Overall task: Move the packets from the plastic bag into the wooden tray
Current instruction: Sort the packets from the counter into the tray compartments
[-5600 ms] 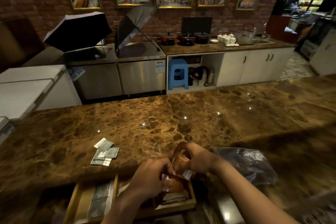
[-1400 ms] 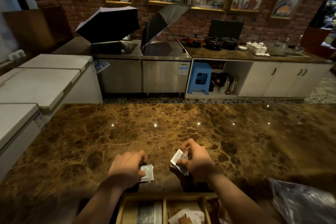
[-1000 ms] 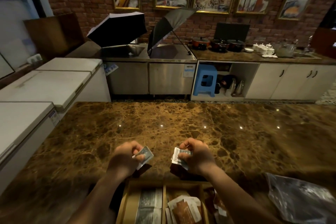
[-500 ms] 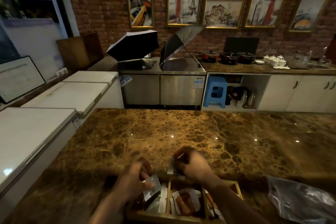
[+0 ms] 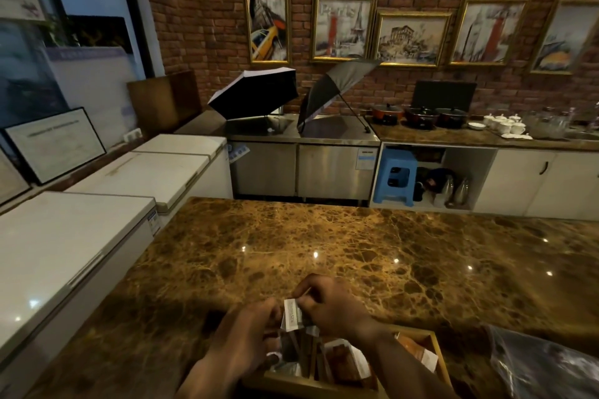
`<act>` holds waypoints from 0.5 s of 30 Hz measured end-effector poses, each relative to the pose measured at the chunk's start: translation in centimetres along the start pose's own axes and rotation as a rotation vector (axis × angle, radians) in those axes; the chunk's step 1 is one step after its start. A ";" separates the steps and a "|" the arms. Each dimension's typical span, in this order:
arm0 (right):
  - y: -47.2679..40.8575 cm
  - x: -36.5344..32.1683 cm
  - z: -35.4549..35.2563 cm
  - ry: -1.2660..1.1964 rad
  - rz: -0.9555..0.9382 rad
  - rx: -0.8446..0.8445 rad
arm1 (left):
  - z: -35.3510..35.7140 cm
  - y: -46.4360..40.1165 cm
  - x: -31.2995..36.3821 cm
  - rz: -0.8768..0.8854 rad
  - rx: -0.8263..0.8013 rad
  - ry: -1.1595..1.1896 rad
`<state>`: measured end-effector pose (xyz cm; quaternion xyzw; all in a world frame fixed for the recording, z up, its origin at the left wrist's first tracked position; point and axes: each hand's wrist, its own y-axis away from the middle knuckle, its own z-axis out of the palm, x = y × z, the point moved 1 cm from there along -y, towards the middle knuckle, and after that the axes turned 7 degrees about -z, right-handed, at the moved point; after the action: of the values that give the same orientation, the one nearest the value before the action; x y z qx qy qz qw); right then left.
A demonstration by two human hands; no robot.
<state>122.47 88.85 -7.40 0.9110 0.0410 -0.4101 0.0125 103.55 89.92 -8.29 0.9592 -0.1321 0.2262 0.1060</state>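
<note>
The wooden tray lies at the near edge of the marble counter, with dividers and several brown and white packets in its compartments. Both hands hover over its left end. My right hand pinches a small stack of grey-white packets upright above the left compartment. My left hand is curled beside that stack, its fingertips touching it and reaching down into the compartment. The clear plastic bag lies crumpled at the far right.
The brown marble counter stretches ahead of the tray. White chest freezers stand along the left. Beyond the counter are steel cabinets with two open umbrellas, a blue stool, and pots on a back counter.
Both hands picked grey packets up off the counter and carried them back over the tray. The left hand's packet went down into the left compartment and the hands closed together. The camera tilted up.
</note>
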 end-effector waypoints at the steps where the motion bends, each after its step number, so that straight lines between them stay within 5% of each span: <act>1: 0.0 -0.3 0.1 -0.012 -0.018 -0.008 | -0.3 0.0 0.0 0.013 0.050 -0.005; 7: 0.8 0.1 2.0 0.215 -0.033 -0.112 | -1.7 -0.3 -1.6 -0.034 0.149 0.041; 15: 3.1 3.5 -3.5 0.276 0.057 0.109 | -1.2 -1.2 -0.2 0.012 0.161 0.070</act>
<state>127.61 86.21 -7.75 0.9589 -0.0060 -0.2820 -0.0312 103.29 91.44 -7.47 0.9554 -0.1152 0.2700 0.0316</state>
